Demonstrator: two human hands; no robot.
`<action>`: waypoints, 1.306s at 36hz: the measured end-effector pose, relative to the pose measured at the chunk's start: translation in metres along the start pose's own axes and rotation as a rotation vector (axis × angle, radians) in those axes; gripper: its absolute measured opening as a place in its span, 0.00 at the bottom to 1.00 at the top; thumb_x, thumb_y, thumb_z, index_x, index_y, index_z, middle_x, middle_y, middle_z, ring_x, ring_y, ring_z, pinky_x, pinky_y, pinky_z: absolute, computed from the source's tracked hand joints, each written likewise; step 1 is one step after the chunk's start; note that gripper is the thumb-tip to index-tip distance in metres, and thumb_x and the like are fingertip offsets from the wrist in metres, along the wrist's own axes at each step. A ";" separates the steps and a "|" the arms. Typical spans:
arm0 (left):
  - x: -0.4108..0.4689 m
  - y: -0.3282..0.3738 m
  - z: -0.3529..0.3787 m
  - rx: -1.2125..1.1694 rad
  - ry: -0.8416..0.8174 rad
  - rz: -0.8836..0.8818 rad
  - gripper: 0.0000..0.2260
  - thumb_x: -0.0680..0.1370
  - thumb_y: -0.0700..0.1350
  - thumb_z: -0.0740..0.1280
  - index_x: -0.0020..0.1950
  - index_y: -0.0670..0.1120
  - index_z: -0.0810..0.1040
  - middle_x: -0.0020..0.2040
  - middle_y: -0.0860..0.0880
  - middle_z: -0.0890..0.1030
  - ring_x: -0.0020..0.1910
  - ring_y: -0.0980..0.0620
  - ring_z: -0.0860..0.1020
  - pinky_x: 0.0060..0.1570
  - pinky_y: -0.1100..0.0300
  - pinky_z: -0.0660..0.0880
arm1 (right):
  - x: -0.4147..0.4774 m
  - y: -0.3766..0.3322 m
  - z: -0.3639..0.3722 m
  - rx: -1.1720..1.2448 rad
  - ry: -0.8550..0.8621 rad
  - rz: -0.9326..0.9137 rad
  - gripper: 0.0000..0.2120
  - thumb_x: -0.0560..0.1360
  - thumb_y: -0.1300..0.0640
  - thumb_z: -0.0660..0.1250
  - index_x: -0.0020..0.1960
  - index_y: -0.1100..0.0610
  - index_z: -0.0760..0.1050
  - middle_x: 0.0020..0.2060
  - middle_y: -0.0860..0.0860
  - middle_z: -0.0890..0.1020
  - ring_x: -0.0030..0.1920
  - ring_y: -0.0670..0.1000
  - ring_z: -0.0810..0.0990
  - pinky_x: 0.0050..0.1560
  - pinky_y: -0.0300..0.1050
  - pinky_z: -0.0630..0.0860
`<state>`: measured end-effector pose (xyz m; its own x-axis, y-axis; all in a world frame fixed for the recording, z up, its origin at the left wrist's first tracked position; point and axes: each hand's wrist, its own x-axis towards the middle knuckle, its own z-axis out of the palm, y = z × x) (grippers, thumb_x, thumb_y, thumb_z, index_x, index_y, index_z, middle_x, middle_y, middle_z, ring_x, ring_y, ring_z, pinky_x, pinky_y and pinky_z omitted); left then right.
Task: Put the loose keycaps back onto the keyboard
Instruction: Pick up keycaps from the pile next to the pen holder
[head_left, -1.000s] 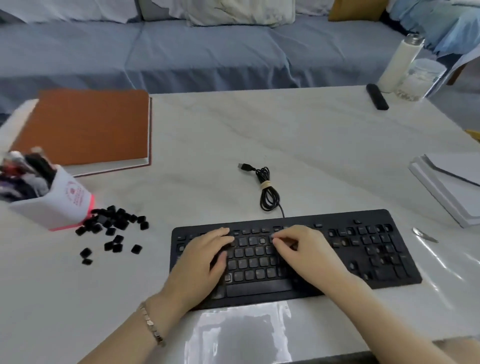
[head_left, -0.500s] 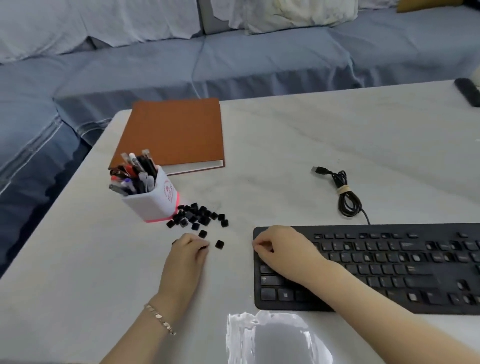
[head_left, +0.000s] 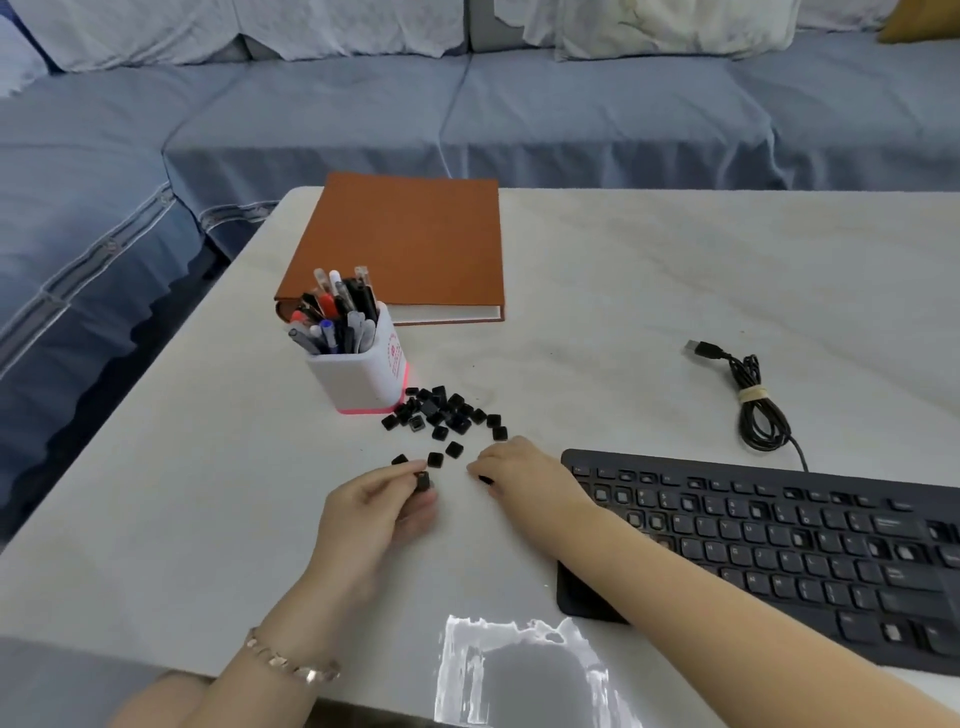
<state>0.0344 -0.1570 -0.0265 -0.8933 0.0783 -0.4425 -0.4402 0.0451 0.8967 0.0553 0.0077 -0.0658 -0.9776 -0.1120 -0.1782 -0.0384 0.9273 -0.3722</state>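
Pinching one keycap (head_left: 424, 481) between thumb and forefinger, left hand (head_left: 382, 512) just above the table (head_left: 623, 291); curled the remaining fingers beneath. Wore a bracelet (head_left: 291, 661) at that wrist. Rested the right hand (head_left: 524, 475) knuckles-up just beside the left end of the keyboard (head_left: 779, 551), fingers bent down onto a second keycap (head_left: 485, 479); could not tell whether gripped or merely covered. Laid the right forearm across the keyboard's near left corner. Placed the left hand left of the right, the two near but apart. Found the pile (head_left: 447, 413) of black keycaps on the table beyond both hands, just beside the pink base of the cup (head_left: 363, 366). Found three strays (head_left: 435, 459) apart from the pile, between it and the hands, each flat on the table and none touching another. Found the keyboard flat at right, cut off by the frame edge, with several lighter gaps among its black keys. Traced its cable (head_left: 753, 410) to a coil behind the keyboard, tied with a pale band, plug lying free on the table. Stood the cup upright, white-walled, packed with pens (head_left: 337, 317) of mixed colours. Noted a brown book (head_left: 410, 244) closed and flat behind the cup, its near corner hidden by the pens. Noted a blue sofa (head_left: 467, 119) past the table's far edge, and a bright glare patch (head_left: 519, 670) on the near edge between the forearms.
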 end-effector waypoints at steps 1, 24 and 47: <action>-0.003 0.003 -0.001 -0.066 -0.012 -0.038 0.09 0.77 0.33 0.64 0.45 0.42 0.82 0.40 0.46 0.84 0.35 0.55 0.83 0.34 0.66 0.79 | 0.001 0.000 0.001 -0.042 -0.004 -0.013 0.17 0.77 0.67 0.55 0.62 0.54 0.71 0.59 0.49 0.72 0.61 0.51 0.66 0.44 0.41 0.63; -0.028 -0.008 0.016 0.021 -0.124 0.061 0.07 0.73 0.31 0.68 0.47 0.40 0.81 0.41 0.43 0.85 0.41 0.46 0.84 0.48 0.59 0.80 | -0.084 -0.009 -0.052 1.932 0.141 0.409 0.10 0.77 0.70 0.57 0.49 0.66 0.76 0.40 0.57 0.84 0.45 0.54 0.84 0.41 0.35 0.79; -0.058 -0.026 0.088 0.157 -0.236 0.055 0.09 0.73 0.30 0.67 0.46 0.43 0.81 0.41 0.43 0.83 0.38 0.53 0.83 0.39 0.66 0.79 | -0.155 0.034 -0.060 1.891 0.323 0.512 0.07 0.75 0.70 0.59 0.49 0.65 0.75 0.42 0.59 0.83 0.45 0.54 0.84 0.39 0.37 0.79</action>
<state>0.1055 -0.0752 -0.0250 -0.8617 0.3133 -0.3992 -0.3564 0.1865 0.9155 0.1928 0.0782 0.0038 -0.8269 0.2532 -0.5022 0.2252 -0.6691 -0.7082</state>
